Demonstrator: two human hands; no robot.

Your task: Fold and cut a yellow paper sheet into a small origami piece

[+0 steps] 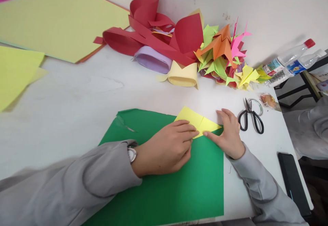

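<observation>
A small folded piece of yellow paper (191,117) lies on a green sheet (197,181). A crease runs across it, and its pointed corner faces right. My left hand (166,147) is bent over the paper's near left side, its fingertips pressing it down; part of the paper is hidden under them. At the right corner, my right hand (227,135) is spread, thumb at the paper's near edge and the other fingers raised beyond the tip. Nothing is gripped between its thumb and fingers.
Black-handled scissors (252,118) and a tape roll (257,106) lie to the right. A black phone-like object (293,181) rests near the right edge. Behind are red paper crowns (188,34), folded paper shapes (222,44), plastic bottles (289,56) and large yellow sheets (64,21).
</observation>
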